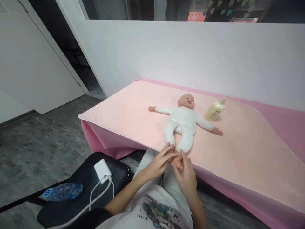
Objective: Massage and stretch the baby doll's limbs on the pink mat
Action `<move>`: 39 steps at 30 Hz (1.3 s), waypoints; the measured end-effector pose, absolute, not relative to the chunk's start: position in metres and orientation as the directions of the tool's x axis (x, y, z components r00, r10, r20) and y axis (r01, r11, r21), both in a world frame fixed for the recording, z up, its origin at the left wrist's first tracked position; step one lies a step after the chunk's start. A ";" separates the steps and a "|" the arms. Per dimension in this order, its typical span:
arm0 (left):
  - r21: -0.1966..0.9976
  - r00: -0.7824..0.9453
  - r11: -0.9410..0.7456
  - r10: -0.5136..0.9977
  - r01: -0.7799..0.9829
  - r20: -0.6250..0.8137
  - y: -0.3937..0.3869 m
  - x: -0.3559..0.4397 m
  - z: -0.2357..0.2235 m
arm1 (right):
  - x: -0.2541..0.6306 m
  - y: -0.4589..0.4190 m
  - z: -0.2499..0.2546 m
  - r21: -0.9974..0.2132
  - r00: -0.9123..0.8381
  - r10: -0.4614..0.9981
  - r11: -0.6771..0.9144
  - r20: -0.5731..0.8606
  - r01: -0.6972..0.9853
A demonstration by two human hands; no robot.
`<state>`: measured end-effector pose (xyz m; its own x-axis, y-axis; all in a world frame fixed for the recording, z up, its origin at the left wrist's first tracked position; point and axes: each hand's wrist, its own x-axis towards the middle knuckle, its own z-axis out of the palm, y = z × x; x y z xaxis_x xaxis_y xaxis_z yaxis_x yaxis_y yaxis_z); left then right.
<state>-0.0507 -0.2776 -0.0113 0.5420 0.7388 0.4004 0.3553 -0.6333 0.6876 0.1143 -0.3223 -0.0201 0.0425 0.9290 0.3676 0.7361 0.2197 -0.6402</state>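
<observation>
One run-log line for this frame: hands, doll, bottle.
doll: face up on pink cover | left hand: at doll's feet | right hand: at doll's feet | pump bottle: beside doll, untouched

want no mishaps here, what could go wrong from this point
The doll might slide if the left hand or right hand tugs: its feet are at the table's near edge. The bottle, near its outstretched arm, could get knocked. The left arm could snag the cable beside it.
</observation>
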 end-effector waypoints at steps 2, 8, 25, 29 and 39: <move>0.700 0.496 -0.634 0.747 0.330 0.443 -0.271 -0.057 -0.016 | 0.115 -0.323 -0.017 -0.664 0.076 0.945 0.166 0.319 0.730; 0.663 0.409 -0.682 0.725 0.310 0.554 -0.262 -0.060 -0.029 | 0.120 -0.327 -0.022 -0.691 0.170 0.946 0.072 0.276 0.720; 0.681 0.315 -0.602 0.799 0.418 0.512 -0.283 -0.059 -0.036 | 0.115 -0.325 -0.038 -0.521 -0.027 0.880 0.305 0.475 0.797; 0.684 0.359 -0.597 0.801 0.418 0.480 -0.282 -0.060 -0.026 | 0.114 -0.327 -0.037 -0.576 0.009 0.885 0.296 0.466 0.762; 0.975 0.214 -0.192 0.954 -0.111 0.212 -0.276 -0.076 -0.019 | 0.111 -0.325 -0.038 -0.600 0.055 0.884 0.268 0.464 0.754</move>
